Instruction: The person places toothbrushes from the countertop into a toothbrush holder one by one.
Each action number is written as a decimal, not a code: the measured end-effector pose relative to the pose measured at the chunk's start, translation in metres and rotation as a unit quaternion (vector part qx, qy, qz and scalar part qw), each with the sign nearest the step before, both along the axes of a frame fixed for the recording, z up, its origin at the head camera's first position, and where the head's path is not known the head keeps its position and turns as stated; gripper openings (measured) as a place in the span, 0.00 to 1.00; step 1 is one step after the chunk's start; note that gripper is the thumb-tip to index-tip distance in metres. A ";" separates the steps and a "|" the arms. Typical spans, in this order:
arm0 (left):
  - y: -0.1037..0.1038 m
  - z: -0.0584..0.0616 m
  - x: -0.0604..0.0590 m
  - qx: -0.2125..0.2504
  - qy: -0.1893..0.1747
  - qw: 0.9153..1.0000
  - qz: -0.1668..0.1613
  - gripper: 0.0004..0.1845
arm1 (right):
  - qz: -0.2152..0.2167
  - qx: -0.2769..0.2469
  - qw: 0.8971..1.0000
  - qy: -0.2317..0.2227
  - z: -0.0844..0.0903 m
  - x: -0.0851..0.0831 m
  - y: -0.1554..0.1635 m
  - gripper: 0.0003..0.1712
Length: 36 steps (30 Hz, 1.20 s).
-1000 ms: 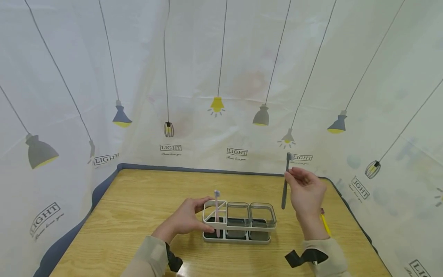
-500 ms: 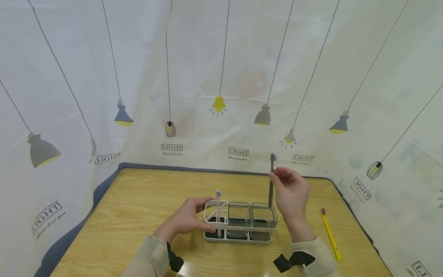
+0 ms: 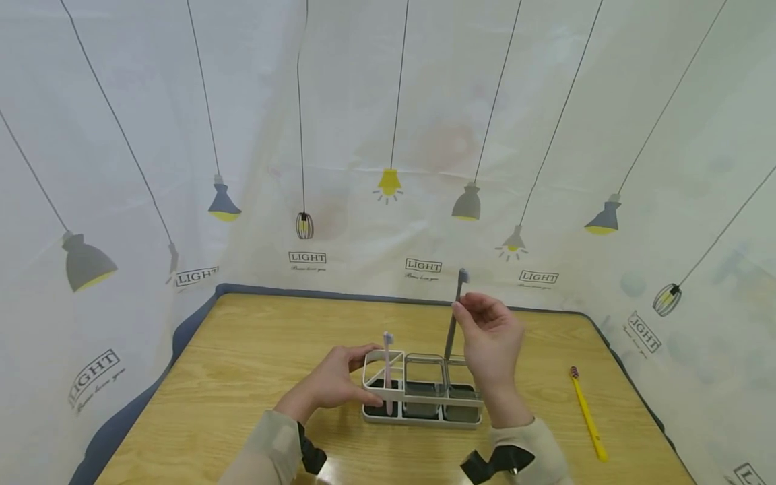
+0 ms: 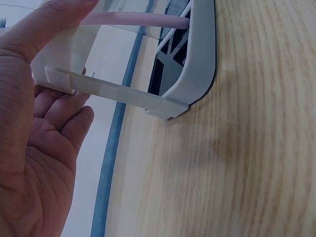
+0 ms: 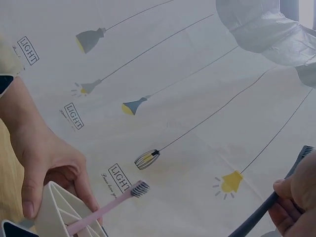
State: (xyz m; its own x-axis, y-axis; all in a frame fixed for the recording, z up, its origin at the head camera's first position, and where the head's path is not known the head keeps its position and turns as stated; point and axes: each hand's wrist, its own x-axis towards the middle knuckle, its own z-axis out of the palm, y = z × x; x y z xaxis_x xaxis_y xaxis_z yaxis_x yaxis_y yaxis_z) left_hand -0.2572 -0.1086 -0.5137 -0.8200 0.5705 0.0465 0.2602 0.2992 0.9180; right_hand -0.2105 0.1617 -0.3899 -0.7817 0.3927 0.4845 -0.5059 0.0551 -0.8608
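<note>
**Soft, even light; wide-angle bend and close-range blur**

The scene is bright and diffuse, with no single lamp in view. The pale printed curtain backdrop (image 3: pixel 388 135) reflects the light evenly and the light wooden tabletop (image 3: pixel 254 364) carries only faint shadows and no glare. The head view bows straight lines toward its edges. In the left wrist view the left hand (image 4: pixel 34 148) is slightly soft. In the right wrist view the fingertips (image 5: pixel 296 197) blur at the corner.

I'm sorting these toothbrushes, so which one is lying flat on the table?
The yellow toothbrush, alone on the wood right of the holder. The pink toothbrush stands in the holder, and the right hand holds the grey toothbrush upright.
</note>
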 end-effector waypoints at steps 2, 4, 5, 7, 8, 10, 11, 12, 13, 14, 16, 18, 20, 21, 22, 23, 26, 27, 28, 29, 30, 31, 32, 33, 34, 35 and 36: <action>0.000 -0.001 -0.001 -0.001 0.003 1.000 0.001 0.54 | 0.012 -0.007 1.000 0.007 -0.001 0.000 -0.005 0.11; -0.001 -0.001 -0.001 -0.003 0.004 1.000 0.003 0.55 | 0.022 -0.015 1.000 0.007 -0.002 0.000 -0.010 0.11; -0.001 -0.001 -0.001 -0.004 0.004 1.000 0.004 0.56 | 0.026 -0.019 0.999 0.007 -0.002 0.000 -0.013 0.12; 0.000 -0.001 -0.001 -0.007 0.005 1.000 0.006 0.56 | 0.035 -0.029 0.999 0.006 -0.004 0.000 -0.017 0.12; 0.000 -0.001 -0.001 -0.009 0.004 1.000 0.006 0.56 | 0.039 -0.035 0.999 0.007 -0.004 0.000 -0.020 0.12; 0.000 0.000 0.000 -0.010 0.002 1.000 0.006 0.55 | 0.046 -0.045 0.998 0.011 -0.006 0.000 -0.024 0.12; 0.001 0.000 0.000 -0.010 0.002 1.000 0.006 0.55 | 0.050 -0.048 0.998 0.012 -0.007 0.000 -0.026 0.12; 0.001 0.000 0.000 -0.009 0.002 1.000 0.005 0.54 | 0.054 -0.051 0.997 0.012 -0.009 -0.001 -0.028 0.12; 0.001 0.000 0.000 -0.008 0.001 1.000 0.004 0.54 | 0.057 -0.053 0.997 0.011 -0.010 -0.001 -0.030 0.12; 0.001 0.000 0.000 -0.007 0.001 1.000 0.004 0.54 | 0.061 -0.058 0.996 0.011 -0.012 -0.002 -0.032 0.12; 0.001 0.000 0.000 -0.008 0.003 1.000 0.003 0.53 | 0.066 -0.059 0.996 0.008 -0.016 -0.003 -0.035 0.11; 0.001 -0.001 0.000 -0.008 0.004 1.000 0.004 0.53 | 0.069 -0.062 0.996 0.005 -0.019 -0.004 -0.038 0.11; 0.000 -0.001 0.000 -0.007 0.005 1.000 0.007 0.53 | 0.074 -0.063 0.995 0.002 -0.021 -0.004 -0.041 0.11; 0.000 -0.001 0.000 -0.008 0.003 1.000 0.008 0.53 | 0.075 -0.061 0.995 -0.002 -0.021 -0.004 -0.043 0.11; 0.000 -0.001 0.000 -0.007 0.003 1.000 0.009 0.53 | 0.079 -0.062 0.995 -0.004 -0.022 -0.003 -0.044 0.11; 0.001 -0.001 0.000 -0.008 0.002 1.000 0.010 0.53 | 0.082 -0.062 0.995 -0.007 -0.022 -0.003 -0.046 0.11; 0.001 -0.001 0.000 -0.012 0.002 1.000 0.012 0.52 | 0.083 -0.059 0.995 -0.014 -0.024 -0.002 -0.050 0.11; 0.001 -0.001 0.000 -0.013 0.002 1.000 0.012 0.52 | 0.083 -0.061 0.995 -0.015 -0.025 -0.002 -0.051 0.11; 0.001 -0.001 0.000 -0.013 0.003 1.000 0.012 0.51 | 0.083 -0.060 0.995 -0.015 -0.027 -0.002 -0.052 0.11; 0.001 -0.001 0.000 -0.013 0.003 1.000 0.012 0.51 | 0.082 -0.058 0.995 -0.016 -0.028 -0.002 -0.053 0.11; 0.001 -0.001 0.000 -0.012 0.003 1.000 0.012 0.51 | 0.082 -0.057 0.995 -0.017 -0.030 -0.002 -0.054 0.11; 0.001 0.000 0.000 -0.010 0.002 1.000 0.012 0.51 | 0.083 -0.056 0.995 -0.019 -0.031 -0.002 -0.055 0.11; 0.001 0.000 0.000 -0.007 0.000 1.000 0.011 0.51 | 0.086 -0.054 0.995 -0.021 -0.033 -0.002 -0.056 0.11; 0.001 0.000 0.000 -0.005 -0.001 1.000 0.010 0.51 | 0.089 -0.052 0.994 -0.025 -0.035 -0.001 -0.057 0.11; 0.001 0.000 0.000 -0.002 -0.003 1.000 0.009 0.51 | 0.091 -0.050 0.994 -0.028 -0.037 0.000 -0.058 0.11; 0.000 0.000 0.000 -0.001 -0.004 1.000 0.009 0.51 | 0.093 -0.050 0.994 -0.032 -0.039 0.001 -0.059 0.11; 0.000 0.000 0.000 -0.001 -0.005 1.000 0.008 0.51 | 0.095 -0.049 0.994 -0.035 -0.041 0.002 -0.060 0.11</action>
State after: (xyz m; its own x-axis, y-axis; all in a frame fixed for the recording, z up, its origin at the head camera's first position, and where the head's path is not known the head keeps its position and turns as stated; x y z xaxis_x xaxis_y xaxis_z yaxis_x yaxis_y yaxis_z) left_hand -0.2573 -0.1085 -0.5133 -0.8294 0.5573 0.0381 0.2467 0.3043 0.9201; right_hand -0.2087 0.1018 -0.4305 -0.8764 0.2784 0.3929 -0.4380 -0.1218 -0.8907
